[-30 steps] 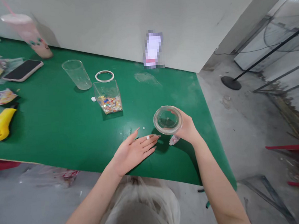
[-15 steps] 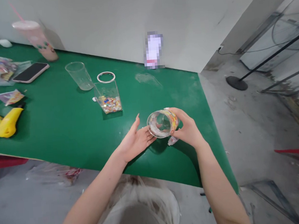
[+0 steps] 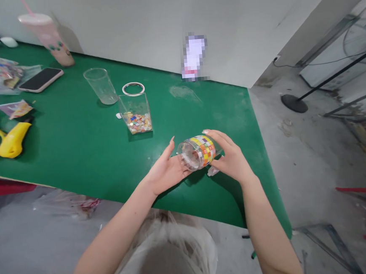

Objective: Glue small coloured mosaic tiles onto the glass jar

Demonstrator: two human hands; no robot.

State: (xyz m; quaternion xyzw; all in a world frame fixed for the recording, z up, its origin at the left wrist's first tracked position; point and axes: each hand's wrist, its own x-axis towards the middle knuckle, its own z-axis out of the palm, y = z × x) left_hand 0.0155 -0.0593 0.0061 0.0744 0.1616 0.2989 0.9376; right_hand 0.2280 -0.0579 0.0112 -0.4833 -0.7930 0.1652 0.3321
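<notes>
A clear glass jar (image 3: pixel 197 152) with a band of small coloured mosaic tiles lies tipped on its side, mouth to the left, above the green table (image 3: pixel 76 145). My right hand (image 3: pixel 230 158) grips its tiled end with fingers curled over it. My left hand (image 3: pixel 166 170) is cupped palm-up under the jar's mouth, fingers touching the rim. A small white scrap sits on the table below my right hand.
A square clear container (image 3: pixel 136 114) of coloured tiles stands further back, with a white ring (image 3: pixel 133 89) and an empty clear cup (image 3: pixel 101 86) behind it. Yellow-handled scissors (image 3: pixel 6 142), a phone (image 3: pixel 40 79), plastic bags and a pink tumbler (image 3: pixel 50 39) lie at the left. The table's edge is at the right.
My right hand has tipped the jar from facing mouth-up to lying sideways, showing the tiled band. My left hand rose from flat on the table to cup the jar's mouth.
</notes>
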